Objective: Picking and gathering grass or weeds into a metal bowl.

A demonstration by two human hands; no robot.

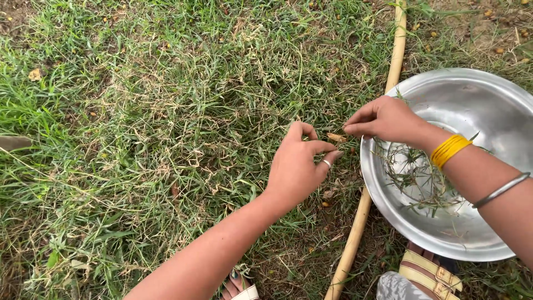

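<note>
Between left hand and right hand, grass strand, roughly horizontal.

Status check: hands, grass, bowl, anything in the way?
Left hand pinching at the grass, right hand pinched at the steel bowl rim. Plucked sprigs lie in bowl. Bamboo stick lies between the hands.

place: outdoor grassy yard or field edge | ground: patchy green and dry grass spreading across the view, bare soil showing at the top right | objects: bamboo pole lying on the turf, steel basin sitting on the ground holding plucked grass sprigs
</note>
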